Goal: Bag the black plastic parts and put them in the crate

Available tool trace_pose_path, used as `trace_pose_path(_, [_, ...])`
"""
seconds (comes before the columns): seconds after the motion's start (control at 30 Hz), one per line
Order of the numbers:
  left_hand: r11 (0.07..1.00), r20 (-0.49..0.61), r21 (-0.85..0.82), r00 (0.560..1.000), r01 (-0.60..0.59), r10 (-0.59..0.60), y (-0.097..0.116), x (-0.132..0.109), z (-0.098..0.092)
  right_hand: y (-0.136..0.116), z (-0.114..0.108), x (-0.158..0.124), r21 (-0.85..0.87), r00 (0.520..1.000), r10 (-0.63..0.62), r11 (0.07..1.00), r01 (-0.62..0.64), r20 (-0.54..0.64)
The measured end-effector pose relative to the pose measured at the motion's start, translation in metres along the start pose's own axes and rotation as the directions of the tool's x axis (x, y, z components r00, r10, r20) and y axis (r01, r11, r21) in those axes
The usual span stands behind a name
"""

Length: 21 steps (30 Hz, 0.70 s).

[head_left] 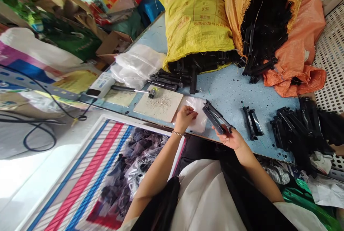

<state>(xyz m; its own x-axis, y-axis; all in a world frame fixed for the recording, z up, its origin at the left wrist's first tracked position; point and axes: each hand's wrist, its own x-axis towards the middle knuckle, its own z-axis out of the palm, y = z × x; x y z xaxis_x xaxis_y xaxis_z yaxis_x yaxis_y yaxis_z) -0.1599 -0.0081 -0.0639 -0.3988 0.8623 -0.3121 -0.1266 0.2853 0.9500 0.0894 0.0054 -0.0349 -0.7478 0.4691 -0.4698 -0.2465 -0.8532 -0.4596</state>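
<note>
— Black plastic to look for: where exactly?

— Two long, narrow black plastic pieces (215, 117), side by side and slanted, over the near part of the blue speckled counter (223, 84).

— Loose, or in the hands?

— Gripped by the lower end in the right hand (229, 138), with fingers bent around it.

— And the left hand (186, 116)?

— Over the thin clear plastic bag (201, 124), fingers half curled, close to the right edge of the square tan cardboard sheet (146, 111). Cannot tell whether pinching the film or only touching it.

— On that cardboard?

— Tiny scattered bits (162, 103), plus the head of a long black-handled tool (123, 88) with a metal shaft.

— Farther right?

— Another pair of black pieces (253, 123) flat on the counter, then a jumbled heap of black plastic parts (291, 127) at the right end.

— Behind?

— A yellow woven sack (199, 19) with red printing, black parts at the mouth; just beside, an orange-yellow woven sack (233, 5), gaping and packed with more.
</note>
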Motion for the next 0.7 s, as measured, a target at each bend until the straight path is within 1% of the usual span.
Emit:
trace_pose_path(0.07, [1.000,-0.012,0.002,1.000,-0.007,0.007,-0.001,0.000,0.002,0.001,-0.003,0.000,0.014,1.000,0.010,1.000,-0.010,0.016])
trace_pose_path(0.17, [0.992,-0.067,0.114,0.996,-0.054,0.062,0.000,0.000,0.005,0.003,-0.005,0.001,0.063,0.999,0.045,0.997,-0.047,0.027])
trace_pose_path(0.23, [0.989,-0.054,0.136,0.997,-0.055,0.063,0.001,0.000,0.007,0.004,-0.005,0.003,0.100,0.996,0.083,0.991,-0.086,0.033])
trace_pose_path(0.33, [0.999,0.014,0.032,1.000,-0.010,0.010,0.001,-0.001,0.009,0.007,-0.004,0.008,0.148,0.988,0.139,0.978,-0.146,0.062])
trace_pose_path(0.4, [0.999,0.040,-0.032,0.999,0.013,-0.011,0.000,-0.001,0.009,0.010,-0.004,0.012,0.185,0.982,0.169,0.966,-0.182,0.088])
trace_pose_path(0.47, [0.999,0.042,-0.032,0.999,0.014,-0.013,-0.002,0.000,0.007,0.013,-0.005,0.017,0.227,0.978,0.183,0.953,-0.200,0.097])
trace_pose_path(0.53, [1.000,0.004,0.018,1.000,-0.014,0.014,-0.003,0.002,0.003,0.016,-0.008,0.020,0.271,0.979,0.185,0.942,-0.200,0.081])
trace_pose_path(0.63, [0.990,-0.075,0.096,0.991,-0.101,0.109,-0.005,0.005,-0.003,0.015,-0.012,0.018,0.342,0.981,0.192,0.921,-0.189,0.028])
trace_pose_path(0.7, [0.989,-0.063,0.093,0.991,-0.116,0.122,-0.007,0.006,-0.005,0.012,-0.012,0.014,0.371,0.982,0.186,0.912,-0.174,0.004])
